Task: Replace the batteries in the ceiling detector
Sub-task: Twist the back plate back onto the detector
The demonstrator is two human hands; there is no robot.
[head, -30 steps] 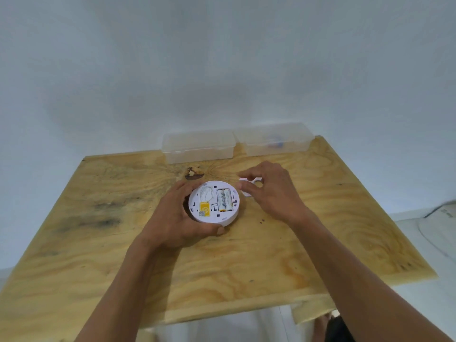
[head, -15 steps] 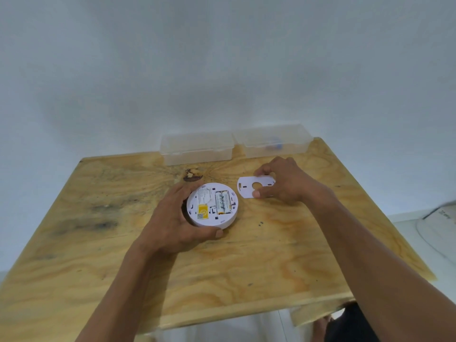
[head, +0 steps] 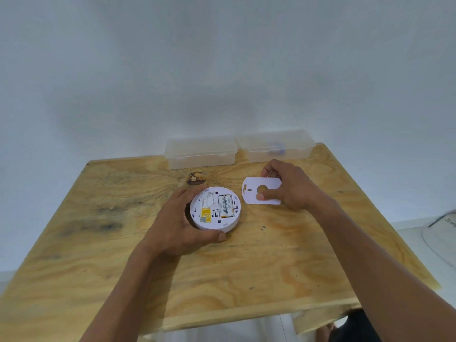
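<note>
The round white ceiling detector (head: pixel 223 220) lies back-up on the wooden table (head: pixel 246 267). Its compartment is uncovered and shows two batteries (head: pixel 226 206) side by side, beside a yellow label. My left hand (head: pixel 182 225) curls round the detector's left and near edge and steadies it. The flat white mounting plate (head: pixel 251 187), with a round hole in it, lies on the table to the right of the detector. My right hand (head: pixel 291 186) pinches that plate, thumb on top near the hole, fingers at its far edge.
Two clear plastic boxes stand at the table's far edge against the wall: the left box (head: pixel 201 153) and the right box (head: pixel 277 145), which holds something small and blue. A dark knot (head: pixel 196 178) marks the wood behind the detector. A pale rounded object (head: pixel 441 233) sits off the table's right side.
My right hand has carried the mounting plate away from the detector to the right and set it flat on the table. My left hand and the detector have stayed put.
</note>
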